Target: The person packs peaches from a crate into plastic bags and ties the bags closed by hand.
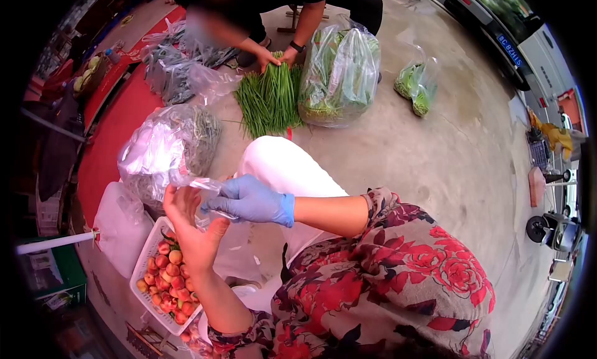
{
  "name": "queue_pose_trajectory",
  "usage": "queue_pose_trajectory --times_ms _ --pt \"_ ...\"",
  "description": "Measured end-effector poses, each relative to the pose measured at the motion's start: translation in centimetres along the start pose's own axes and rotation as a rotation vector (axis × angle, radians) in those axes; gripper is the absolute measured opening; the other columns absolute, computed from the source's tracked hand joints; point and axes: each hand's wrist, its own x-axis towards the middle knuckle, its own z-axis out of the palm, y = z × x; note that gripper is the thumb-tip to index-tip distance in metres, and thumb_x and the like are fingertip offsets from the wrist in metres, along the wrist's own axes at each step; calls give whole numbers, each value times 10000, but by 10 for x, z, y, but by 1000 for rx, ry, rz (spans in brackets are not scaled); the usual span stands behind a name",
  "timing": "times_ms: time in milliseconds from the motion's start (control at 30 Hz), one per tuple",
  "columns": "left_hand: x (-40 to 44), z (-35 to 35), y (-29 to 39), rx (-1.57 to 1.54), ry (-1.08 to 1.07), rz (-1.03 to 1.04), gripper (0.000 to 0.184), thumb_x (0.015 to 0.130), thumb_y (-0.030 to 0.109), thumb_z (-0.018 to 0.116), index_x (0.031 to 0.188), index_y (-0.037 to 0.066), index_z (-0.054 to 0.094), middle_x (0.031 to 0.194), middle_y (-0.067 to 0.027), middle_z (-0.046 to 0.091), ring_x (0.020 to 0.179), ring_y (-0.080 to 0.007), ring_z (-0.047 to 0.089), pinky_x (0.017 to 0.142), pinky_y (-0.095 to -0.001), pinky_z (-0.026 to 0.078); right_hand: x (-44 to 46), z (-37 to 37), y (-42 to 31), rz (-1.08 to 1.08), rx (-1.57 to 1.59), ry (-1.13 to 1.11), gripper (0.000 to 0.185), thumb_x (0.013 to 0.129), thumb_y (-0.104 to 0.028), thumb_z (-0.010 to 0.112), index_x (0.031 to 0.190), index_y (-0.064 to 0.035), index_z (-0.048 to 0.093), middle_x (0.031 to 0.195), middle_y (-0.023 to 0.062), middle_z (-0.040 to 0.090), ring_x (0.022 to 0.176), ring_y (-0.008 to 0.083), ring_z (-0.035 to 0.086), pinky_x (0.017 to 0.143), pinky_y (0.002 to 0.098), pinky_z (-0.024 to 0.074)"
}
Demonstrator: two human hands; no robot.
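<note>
My right hand, in a blue glove, is closed on a piece of thin clear plastic, perhaps a bag. Beside it my bare left hand is raised, its fingers stretched up and its thumb apart. The plastic passes close to those fingertips; whether they touch it I cannot tell. Below and left of my left hand stands a white plastic basket of red and orange peaches. Just beyond my hands sits a large clear bag of greyish-green contents.
Across from me a person's hands hold long green stalks on the floor. A tall bag of greens stands beside them, with a smaller bag farther right. A white sack is at left; a parked vehicle is upper right.
</note>
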Motion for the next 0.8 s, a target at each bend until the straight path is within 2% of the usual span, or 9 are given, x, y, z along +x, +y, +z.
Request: queue_pose_trajectory --times_ms 100,200,300,333,400,500,700,733,800 --pt "-5 62 22 178 -99 29 759 714 224 746 1291 9 303 1145 -161 525 1059 -221 517 908 -325 395 -31 -38 4 -154 19 259 301 854 -303 565 821 -9 618 569 19 523 537 68 462 500 270 390" --pt "-1 99 44 67 -164 -51 457 790 143 667 1170 5 453 854 -69 613 786 -121 584 713 -241 457 -59 -77 -14 -164 134 339 278 841 -288 605 854 -11 627 583 -11 528 566 63 464 516 262 398" --pt "7 121 63 -15 -90 -66 219 842 97 595 1031 8 532 632 30 538 560 -43 494 522 -191 391 -88 -101 -46 -117 243 330 262 829 -272 631 871 -13 629 610 -22 552 590 75 478 535 264 412" --pt "8 126 68 -80 -36 -48 109 872 86 554 960 23 539 622 71 457 507 1 358 452 -168 268 -89 -100 -41 -187 272 333 259 827 -268 635 876 -13 629 622 -24 558 600 80 485 543 265 417" --pt "11 119 67 -122 42 -32 82 878 88 548 941 37 538 614 90 425 504 11 314 452 -163 226 -98 -104 -46 -161 133 289 261 814 -282 636 873 -27 637 662 -1 592 626 94 524 578 266 436" --pt "11 97 60 -77 177 -31 49 884 94 542 906 50 541 611 110 384 522 21 267 468 -157 178 -83 -106 -21 -149 -299 -49 267 791 -304 634 862 -47 655 682 12 615 632 103 555 598 258 449" --pt "-3 19 -14 144 322 -64 132 878 149 563 926 26 547 704 79 468 598 1 364 533 -139 287 -39 -60 -8 10 39 -155 336 835 -325 583 746 -5 636 612 46 571 574 104 488 565 278 415" --pt "-9 4 -20 266 296 -178 207 857 158 577 988 3 538 836 -5 540 705 -74 468 624 -192 385 -26 -47 4 -13 -9 -115 353 843 -336 569 730 -7 631 602 43 557 571 101 472 561 278 409" --pt "-20 -2 -26 824 413 123 259 835 159 584 1025 -6 524 934 -68 546 784 -146 493 695 -255 406 -7 -25 27 -106 -67 -46 380 869 -355 518 720 -17 609 624 24 520 582 100 416 555 279 384"
